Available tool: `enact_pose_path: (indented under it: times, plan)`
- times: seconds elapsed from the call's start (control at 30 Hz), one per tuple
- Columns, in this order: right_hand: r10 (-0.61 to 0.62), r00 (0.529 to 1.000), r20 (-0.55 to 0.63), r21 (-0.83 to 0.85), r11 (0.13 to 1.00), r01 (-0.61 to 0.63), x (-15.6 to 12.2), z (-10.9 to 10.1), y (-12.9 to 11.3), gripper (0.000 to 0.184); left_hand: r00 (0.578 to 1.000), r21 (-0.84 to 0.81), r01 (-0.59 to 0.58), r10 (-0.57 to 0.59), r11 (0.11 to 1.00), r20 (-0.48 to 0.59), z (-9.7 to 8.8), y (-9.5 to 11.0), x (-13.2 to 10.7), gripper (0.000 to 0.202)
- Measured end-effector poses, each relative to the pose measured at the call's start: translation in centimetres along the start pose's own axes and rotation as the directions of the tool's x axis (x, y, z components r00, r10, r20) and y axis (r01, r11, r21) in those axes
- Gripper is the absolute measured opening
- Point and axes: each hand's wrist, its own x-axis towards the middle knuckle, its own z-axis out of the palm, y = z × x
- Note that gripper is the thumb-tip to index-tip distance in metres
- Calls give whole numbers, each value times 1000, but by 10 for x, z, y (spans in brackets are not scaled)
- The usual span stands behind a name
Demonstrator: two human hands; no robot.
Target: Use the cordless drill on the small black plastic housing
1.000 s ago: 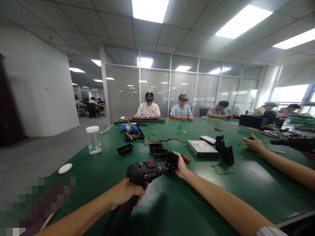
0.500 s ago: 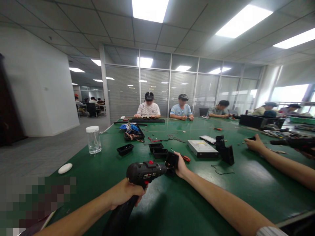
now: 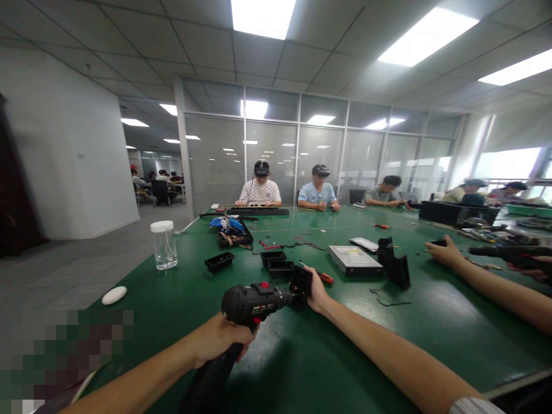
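Observation:
My left hand [image 3: 230, 338] is wrapped round the grip of a black cordless drill [image 3: 248, 305] with red buttons. The drill points right, and its chuck end meets a black plastic part [image 3: 301, 284]. That part is upright above the table in my right hand [image 3: 319, 290], whose fingers are partly hidden behind it. Whether the bit touches a screw I cannot make out. Just behind my right hand lies an orange and black screwdriver [image 3: 326, 278]. Small black trays [image 3: 280, 268] sit beyond the drill, with another black tray [image 3: 219, 262] to the left.
On the green table [image 3: 267, 362] stand a clear jar [image 3: 164, 247], a white oval object [image 3: 114, 295], a silver disc drive [image 3: 354, 260] and black brackets [image 3: 394, 265]. A co-worker's hand [image 3: 446, 252] and drill [image 3: 504, 253] are at right. Several people sit across the table.
My hands, the drill and the black part stay practically in place. At the right, the co-worker's hand and drill have shifted slightly to the left.

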Motion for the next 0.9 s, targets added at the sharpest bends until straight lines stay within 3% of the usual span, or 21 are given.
enact_pose_path:
  times: [0.9]
  plan:
    - [7, 1000, -24, 6, 1000, -7, -3, 4, -1, 31, 1000, -2, 9, -9, 1000, -3, 0, 2, 0, 13]
